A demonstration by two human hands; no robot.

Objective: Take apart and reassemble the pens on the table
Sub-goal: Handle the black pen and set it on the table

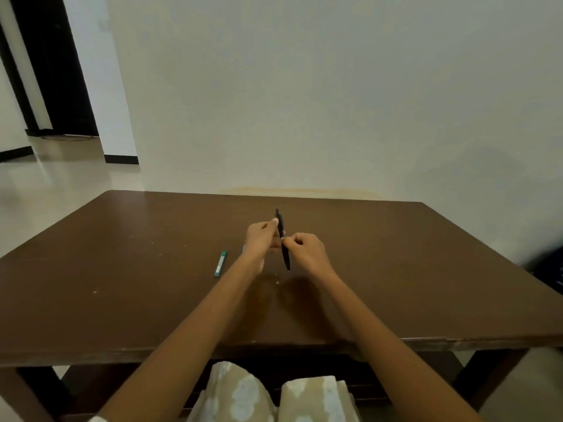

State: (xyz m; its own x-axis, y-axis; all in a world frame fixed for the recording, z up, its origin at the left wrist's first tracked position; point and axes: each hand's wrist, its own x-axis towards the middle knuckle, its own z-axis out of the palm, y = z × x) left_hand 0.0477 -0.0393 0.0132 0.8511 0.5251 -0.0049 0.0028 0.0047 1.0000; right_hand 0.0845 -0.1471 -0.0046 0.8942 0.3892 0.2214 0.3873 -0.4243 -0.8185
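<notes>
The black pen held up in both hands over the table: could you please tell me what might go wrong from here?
Both hands, left and right, pinch the black pen in the air above the table. If it comes apart suddenly, small inner parts could drop and roll off. The green pen lies close to the left forearm and might get nudged.

Home room: wooden table [122,269], doorway [58,71].

Brown wooden table [122,269] vs plain white wall [304,102], pale tiled floor [45,184], dark doorway [54,71] left.
</notes>
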